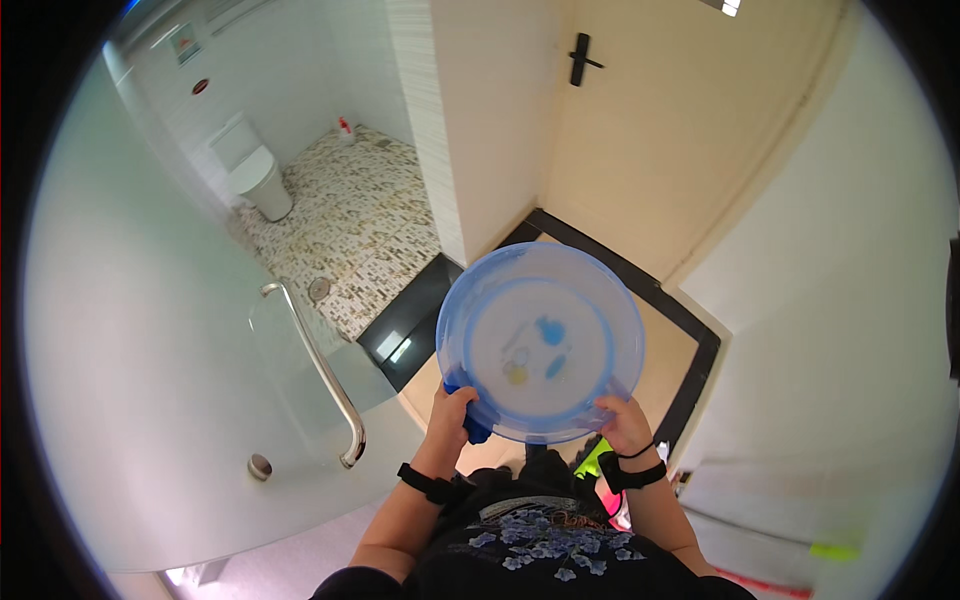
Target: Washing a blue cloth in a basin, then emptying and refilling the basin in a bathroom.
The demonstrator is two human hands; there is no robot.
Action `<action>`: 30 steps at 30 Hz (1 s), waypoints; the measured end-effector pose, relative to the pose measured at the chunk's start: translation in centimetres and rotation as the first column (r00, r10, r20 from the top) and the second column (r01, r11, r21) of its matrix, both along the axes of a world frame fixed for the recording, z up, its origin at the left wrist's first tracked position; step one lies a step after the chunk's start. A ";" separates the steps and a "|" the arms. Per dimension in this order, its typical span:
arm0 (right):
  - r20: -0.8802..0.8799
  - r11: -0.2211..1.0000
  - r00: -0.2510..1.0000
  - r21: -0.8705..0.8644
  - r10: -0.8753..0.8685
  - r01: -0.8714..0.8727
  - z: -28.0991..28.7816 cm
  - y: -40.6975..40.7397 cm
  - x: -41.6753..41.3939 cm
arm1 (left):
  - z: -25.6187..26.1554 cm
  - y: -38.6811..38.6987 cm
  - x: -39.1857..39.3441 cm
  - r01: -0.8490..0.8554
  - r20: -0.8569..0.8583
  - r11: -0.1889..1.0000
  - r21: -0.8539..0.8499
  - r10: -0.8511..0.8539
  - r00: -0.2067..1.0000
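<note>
Both hands hold a round, translucent blue plastic basin (540, 300) in front of my body. My left hand (452, 412) grips the near left rim, with a dark blue cloth (477, 429) bunched between it and the basin. On the near right, my right hand (626, 426) has its thumb over the rim and its fingers beneath. Blue and yellowish patches (551, 330) show at the basin's base; whether they are printed or lie inside, I cannot tell.
At left stands a frosted glass door (150, 360) with a metal handle (322, 367). Beyond a black threshold (409, 322) is a mosaic-floored bathroom with a toilet (259, 180). A cream door (675, 112) with a black lever handle (580, 60) is ahead. A white wall (810, 315) bounds the right.
</note>
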State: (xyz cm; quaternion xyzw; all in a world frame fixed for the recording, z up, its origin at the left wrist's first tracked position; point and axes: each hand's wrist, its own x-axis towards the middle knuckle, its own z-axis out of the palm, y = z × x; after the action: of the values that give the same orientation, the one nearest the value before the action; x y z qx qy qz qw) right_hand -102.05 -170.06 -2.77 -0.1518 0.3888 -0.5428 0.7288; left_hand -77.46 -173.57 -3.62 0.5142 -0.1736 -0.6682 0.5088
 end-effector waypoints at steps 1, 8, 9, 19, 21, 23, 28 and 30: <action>-0.015 1.000 1.000 0.003 0.027 -0.027 0.0 -1.7 0.1 | 0.0 -0.8 0.2 -0.042 -0.007 0.999 0.003 0.042 0.999; 0.009 0.965 0.966 0.048 0.258 -0.258 -1.7 -13.3 2.5 | -1.0 -6.3 2.8 -0.309 -0.016 0.950 0.030 0.310 0.951; 0.012 0.960 0.960 0.040 0.278 -0.278 -2.2 -14.9 3.4 | -1.2 -7.1 3.5 -0.329 -0.007 0.944 0.030 0.330 0.944; 0.078 0.872 0.882 0.128 0.465 -0.472 -5.2 -29.8 13.2 | -4.3 -17.2 12.0 -0.521 0.051 0.853 -0.008 0.521 0.852; 0.066 0.855 0.866 0.140 0.495 -0.499 -6.6 -32.9 15.4 | -4.8 -19.7 14.5 -0.529 0.083 0.848 -0.010 0.528 0.845; 0.051 0.839 0.853 0.162 0.519 -0.520 -7.4 -35.2 17.2 | -5.0 -21.6 16.5 -0.532 0.113 0.847 0.000 0.529 0.841; 0.077 0.784 0.805 0.189 0.588 -0.591 -6.8 -42.7 24.7 | -5.9 -27.6 23.1 -0.579 0.132 0.815 -0.006 0.574 0.808; 0.084 0.777 0.799 0.196 0.595 -0.599 -6.9 -45.6 27.3 | -5.5 -30.1 24.9 -0.614 0.139 0.790 -0.006 0.608 0.781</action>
State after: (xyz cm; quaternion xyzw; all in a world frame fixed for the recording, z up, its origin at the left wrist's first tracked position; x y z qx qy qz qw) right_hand -74.72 -215.65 -9.67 -0.1837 0.3702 -0.2406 0.8782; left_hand -52.52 -203.68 -9.08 0.5961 -0.0182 -0.4348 0.6748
